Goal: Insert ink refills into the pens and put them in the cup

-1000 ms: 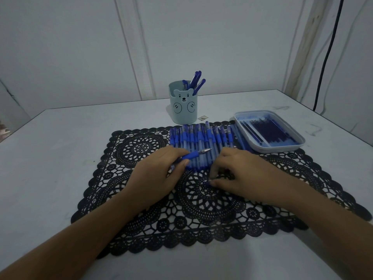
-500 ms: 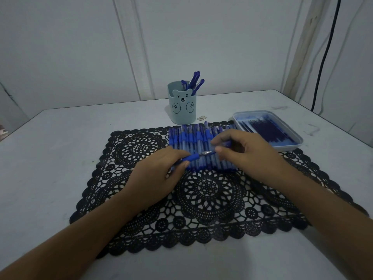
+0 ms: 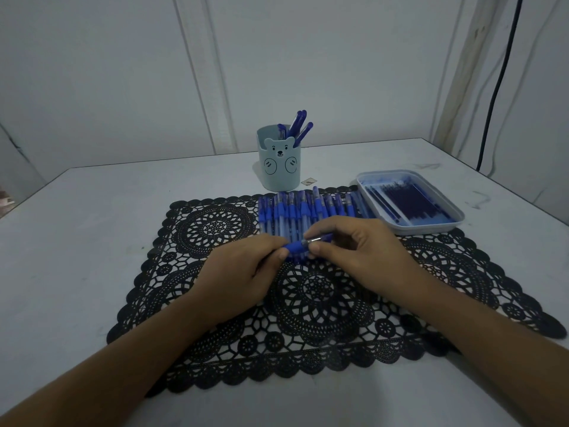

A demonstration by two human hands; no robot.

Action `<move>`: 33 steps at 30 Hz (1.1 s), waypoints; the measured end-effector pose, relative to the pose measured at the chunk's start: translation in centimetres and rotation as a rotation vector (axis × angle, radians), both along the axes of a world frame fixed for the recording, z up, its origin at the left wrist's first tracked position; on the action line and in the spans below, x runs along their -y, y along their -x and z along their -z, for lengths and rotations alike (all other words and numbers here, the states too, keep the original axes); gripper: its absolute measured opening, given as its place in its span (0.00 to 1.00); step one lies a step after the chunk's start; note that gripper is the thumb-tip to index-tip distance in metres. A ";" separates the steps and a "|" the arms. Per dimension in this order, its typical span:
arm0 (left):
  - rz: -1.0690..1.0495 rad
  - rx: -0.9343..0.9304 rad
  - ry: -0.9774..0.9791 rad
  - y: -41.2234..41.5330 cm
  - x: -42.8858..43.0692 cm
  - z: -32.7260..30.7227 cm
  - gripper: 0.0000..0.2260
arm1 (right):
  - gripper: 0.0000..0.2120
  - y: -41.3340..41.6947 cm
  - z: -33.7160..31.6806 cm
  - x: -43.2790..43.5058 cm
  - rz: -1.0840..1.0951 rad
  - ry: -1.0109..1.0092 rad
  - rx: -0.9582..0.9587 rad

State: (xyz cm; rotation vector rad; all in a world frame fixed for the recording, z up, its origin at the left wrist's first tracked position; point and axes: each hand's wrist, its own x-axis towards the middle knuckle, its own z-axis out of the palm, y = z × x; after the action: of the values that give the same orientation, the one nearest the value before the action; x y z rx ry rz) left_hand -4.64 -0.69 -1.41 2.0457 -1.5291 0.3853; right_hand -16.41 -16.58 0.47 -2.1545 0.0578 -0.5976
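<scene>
Over the mat our left hand grips a pen, right hand pinching its tip; a slip may scatter the row at twelve o'clock.

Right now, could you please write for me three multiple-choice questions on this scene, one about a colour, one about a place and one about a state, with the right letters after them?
1. What colour is the lace mat?
A. white
B. black
C. red

2. Where does the tray of refills stand?
A. to the right of the row of pens
B. to the left of it
C. at the mat's near edge

3. How do the left hand and the right hand meet the pen between them?
A. both grip it
B. only one touches it
C. neither touches it

Answers:
1 B: the lace is plainly black.
2 A: the tray stands at the row's right end.
3 A: fingers of both hands close on the pen, one hand at each end.
</scene>
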 end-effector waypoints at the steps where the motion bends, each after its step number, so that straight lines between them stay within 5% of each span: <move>1: -0.009 0.005 0.014 0.1 0.0 -0.1 0.15 | 0.11 0.0 0.0 0.0 -0.004 0.013 0.006; 8: 0.003 0.249 0.037 -0.1 0.7 -0.5 0.14 | 0.09 -0.5 0.1 0.0 -0.019 0.056 0.062; 10: -0.072 0.252 0.124 -1.0 0.7 -0.8 0.15 | 0.16 -0.7 0.3 1.1 0.054 0.148 0.051; 14: -0.199 0.025 0.264 -2.1 1.0 -4.2 0.11 | 0.25 -1.3 1.4 2.9 0.184 0.590 -0.145; 23: -0.405 -0.291 0.528 -8.9 7.7 -15.0 0.08 | 0.25 -1.6 2.0 2.9 0.170 0.592 -0.317; 33: -0.468 -0.334 0.102 -11.9 11.8 -11.3 0.13 | 0.25 -1.5 2.1 3.0 0.161 0.597 -0.308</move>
State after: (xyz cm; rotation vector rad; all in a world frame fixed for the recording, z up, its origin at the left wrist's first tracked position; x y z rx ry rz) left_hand 7.23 -12.44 9.86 2.2404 -0.8149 0.2679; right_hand -14.87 -19.58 -1.65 -2.8318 0.2493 -0.3963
